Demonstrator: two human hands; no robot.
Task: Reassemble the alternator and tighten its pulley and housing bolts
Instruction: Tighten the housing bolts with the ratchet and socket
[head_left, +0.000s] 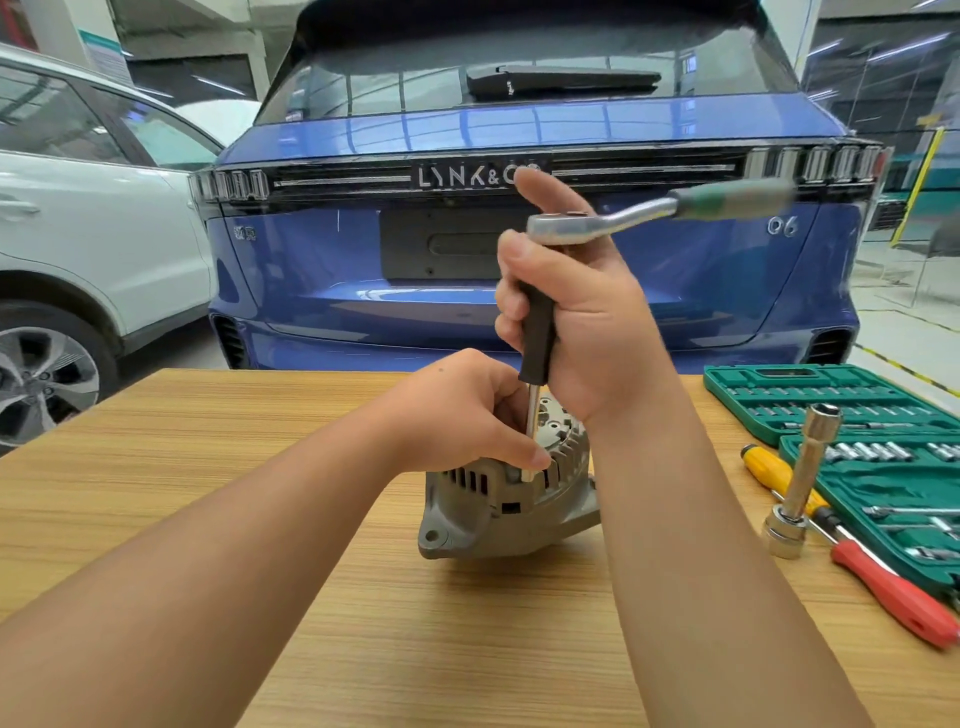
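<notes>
A grey alternator (498, 499) stands on the wooden table (208, 467), finned housing up. A black-handled driver extension (537, 338) stands upright with its steel tip at a housing bolt on the alternator's top edge. A silver ratchet (582, 226) with a green grip sits on the extension's top, its handle pointing right and blurred. My right hand (582, 322) grips the black handle. My left hand (467, 410) rests on the alternator's top and pinches the steel shaft near its tip.
An open green socket set case (841, 410) lies at the table's right. Beside it stand an upright long socket on a base (800, 483), a yellow screwdriver (769, 465) and a red-handled screwdriver (893, 592). A blue car (467, 130) is parked behind the table, a white car (78, 208) at left.
</notes>
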